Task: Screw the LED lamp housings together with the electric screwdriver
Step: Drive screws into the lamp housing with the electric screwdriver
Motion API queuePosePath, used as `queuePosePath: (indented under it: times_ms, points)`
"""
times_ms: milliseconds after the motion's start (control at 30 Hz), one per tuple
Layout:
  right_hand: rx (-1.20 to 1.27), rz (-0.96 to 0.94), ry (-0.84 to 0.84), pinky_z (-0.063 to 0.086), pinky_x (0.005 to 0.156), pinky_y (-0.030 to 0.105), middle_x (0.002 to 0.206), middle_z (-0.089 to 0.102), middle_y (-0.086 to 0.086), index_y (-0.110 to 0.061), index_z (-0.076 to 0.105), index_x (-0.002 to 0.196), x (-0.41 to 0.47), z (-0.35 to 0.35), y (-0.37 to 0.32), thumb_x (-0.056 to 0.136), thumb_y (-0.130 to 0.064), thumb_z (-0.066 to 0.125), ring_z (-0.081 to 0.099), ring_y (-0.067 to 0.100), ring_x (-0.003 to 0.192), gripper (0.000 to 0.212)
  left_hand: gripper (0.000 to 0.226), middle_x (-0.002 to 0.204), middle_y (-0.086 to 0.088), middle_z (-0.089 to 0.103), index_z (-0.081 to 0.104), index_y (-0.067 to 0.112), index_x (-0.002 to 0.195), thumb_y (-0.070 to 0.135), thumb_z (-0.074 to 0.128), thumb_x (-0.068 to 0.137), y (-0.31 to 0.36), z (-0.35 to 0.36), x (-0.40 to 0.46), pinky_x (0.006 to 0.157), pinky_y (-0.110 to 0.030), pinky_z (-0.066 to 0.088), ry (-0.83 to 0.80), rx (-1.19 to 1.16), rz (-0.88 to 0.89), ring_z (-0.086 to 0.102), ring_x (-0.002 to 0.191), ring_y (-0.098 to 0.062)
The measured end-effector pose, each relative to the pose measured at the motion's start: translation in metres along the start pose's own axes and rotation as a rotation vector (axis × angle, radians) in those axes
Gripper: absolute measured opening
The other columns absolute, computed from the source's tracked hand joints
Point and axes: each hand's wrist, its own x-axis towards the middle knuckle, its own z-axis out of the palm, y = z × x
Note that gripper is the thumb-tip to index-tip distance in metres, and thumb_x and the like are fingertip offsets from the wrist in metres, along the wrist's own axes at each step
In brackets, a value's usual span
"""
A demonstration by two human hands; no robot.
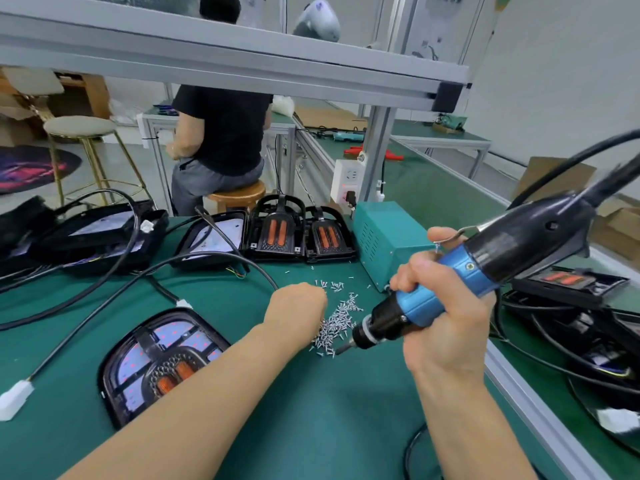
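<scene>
My right hand (446, 306) grips a blue and black electric screwdriver (481, 268), its bit pointing down-left at a pile of small silver screws (337, 322) on the green mat. My left hand (298, 304) rests over the left side of the pile, fingers curled down into the screws; what it holds is hidden. A black LED lamp housing (152, 362) with orange parts lies at the lower left, partly under my left forearm. More housings (298, 230) stand at the back of the mat.
A teal power box (384, 237) sits right of the screws. Black cables (104, 292) loop across the mat, with a white connector (14, 398) at the left edge. More housings (571, 282) lie at the right. A person sits behind the bench on a stool (239, 195).
</scene>
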Motion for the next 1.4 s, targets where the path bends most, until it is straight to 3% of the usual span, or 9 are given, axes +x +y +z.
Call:
queuePosePath:
  times_ms: [100,267,333,433,567,767,900,1100,1400]
  points:
    - [0.008,0.002,0.005,0.045,0.057,0.025,0.055,0.051,-0.002,-0.013,0.056,0.091,0.000,0.000,-0.002,0.059,-0.007,0.064,0.048,0.018,0.049,0.035,0.022,0.097,-0.005,0.068,0.068,0.015,0.094,0.005,0.052,0.084,-0.001,0.001,0.000,0.070,-0.029,0.045,0.018,-0.038,-0.023,0.062,0.090,-0.028]
    - [-0.007,-0.009,0.007,0.044,0.057,0.027,0.054,0.052,-0.003,-0.010,0.054,0.094,0.001,-0.001,-0.006,0.067,0.001,0.057,0.049,0.018,0.049,0.029,0.019,0.088,0.002,0.071,0.064,0.021,0.073,0.008,0.052,0.081,-0.005,-0.005,-0.004,0.070,-0.029,0.051,0.057,-0.291,-0.086,0.064,0.088,-0.023]
    - [-0.002,-0.009,0.015,0.044,0.057,0.027,0.054,0.052,-0.002,-0.011,0.054,0.092,0.001,0.001,-0.006,0.066,0.001,0.056,0.048,0.019,0.049,0.029,0.019,0.083,0.001,0.072,0.066,0.016,0.069,0.006,0.053,0.078,-0.009,-0.010,-0.004,0.071,-0.031,0.055,0.079,-0.432,-0.114,0.064,0.085,-0.022]
    - [0.022,-0.003,0.025,0.045,0.057,0.025,0.053,0.049,0.000,-0.011,0.055,0.092,0.001,0.004,-0.007,0.066,0.000,0.056,0.047,0.019,0.049,0.028,0.017,0.075,-0.001,0.072,0.073,0.009,0.074,0.004,0.057,0.079,-0.017,-0.016,-0.007,0.068,-0.030,0.055,0.119,-0.722,-0.169,0.061,0.070,-0.017]
    - [0.066,0.008,0.033,0.044,0.058,0.027,0.053,0.047,0.001,-0.012,0.055,0.091,0.001,0.009,-0.009,0.067,0.000,0.055,0.046,0.018,0.048,0.027,0.015,0.052,0.000,0.060,0.069,0.009,0.062,0.000,0.069,0.074,-0.027,-0.025,-0.020,0.048,-0.020,0.042,0.124,-1.251,-0.296,0.050,0.050,-0.013]
    - [0.158,0.059,0.035,0.042,0.057,0.025,0.054,0.045,-0.001,-0.015,0.056,0.089,-0.001,0.021,-0.011,0.069,-0.002,0.054,0.045,0.014,0.046,0.024,0.016,0.071,-0.010,0.071,0.066,0.003,0.090,-0.007,0.067,0.077,-0.048,-0.048,-0.059,0.048,-0.019,0.050,0.150,-1.914,-0.369,0.060,0.050,-0.009]
    - [0.234,0.084,0.021,0.042,0.056,0.024,0.050,0.045,-0.004,-0.016,0.055,0.089,-0.006,0.037,-0.013,0.070,-0.003,0.050,0.043,0.012,0.046,0.023,0.012,0.071,-0.009,0.071,0.068,0.000,0.089,-0.004,0.060,0.080,-0.055,-0.052,-0.094,0.051,-0.019,0.053,0.207,-2.043,-0.354,0.062,0.053,-0.009]
    - [0.374,0.104,0.004,0.041,0.055,0.021,0.049,0.044,-0.006,-0.017,0.053,0.087,-0.013,0.066,-0.017,0.069,-0.008,0.047,0.042,0.009,0.046,0.021,0.015,0.073,-0.010,0.070,0.071,0.006,0.075,0.001,0.067,0.061,-0.060,-0.048,-0.131,0.049,-0.020,0.053,0.191,-2.150,-0.406,0.062,0.054,-0.012]
    - [0.431,0.133,-0.029,0.041,0.053,0.021,0.050,0.044,-0.006,-0.016,0.054,0.085,-0.022,0.091,-0.016,0.070,-0.008,0.048,0.042,0.009,0.045,0.018,0.013,0.071,-0.009,0.063,0.075,0.012,0.066,0.004,0.070,0.057,-0.068,-0.042,-0.149,0.051,-0.022,0.053,0.198,-2.101,-0.389,0.058,0.054,-0.010]
